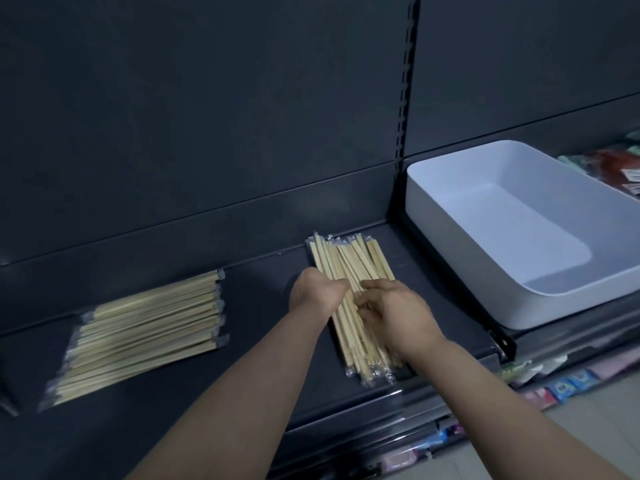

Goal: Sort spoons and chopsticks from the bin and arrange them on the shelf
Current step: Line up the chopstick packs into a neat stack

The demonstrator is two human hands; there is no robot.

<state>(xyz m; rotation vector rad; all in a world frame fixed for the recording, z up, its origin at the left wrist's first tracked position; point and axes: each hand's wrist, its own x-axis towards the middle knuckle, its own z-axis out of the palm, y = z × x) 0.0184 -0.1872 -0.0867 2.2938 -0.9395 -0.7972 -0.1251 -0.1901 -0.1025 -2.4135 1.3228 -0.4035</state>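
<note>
A pile of wrapped wooden chopsticks [346, 261] lies on the dark shelf [263, 344], running front to back. My left hand [317, 292] rests against the pile's left side with its fingers curled onto the sticks. My right hand [394, 313] lies on top of the pile, fingers bent and pinching at the sticks. A second, neat row of wrapped chopsticks [138, 334] lies further left on the same shelf. The white bin [460, 237] stands on the shelf to the right, and no spoons or chopsticks show inside it.
A slotted upright post [405, 98] separates the two shelf bays. Coloured packets [616, 168] lie behind the bin at the far right. More packaged goods [561, 386] hang on the lower shelf front at the right.
</note>
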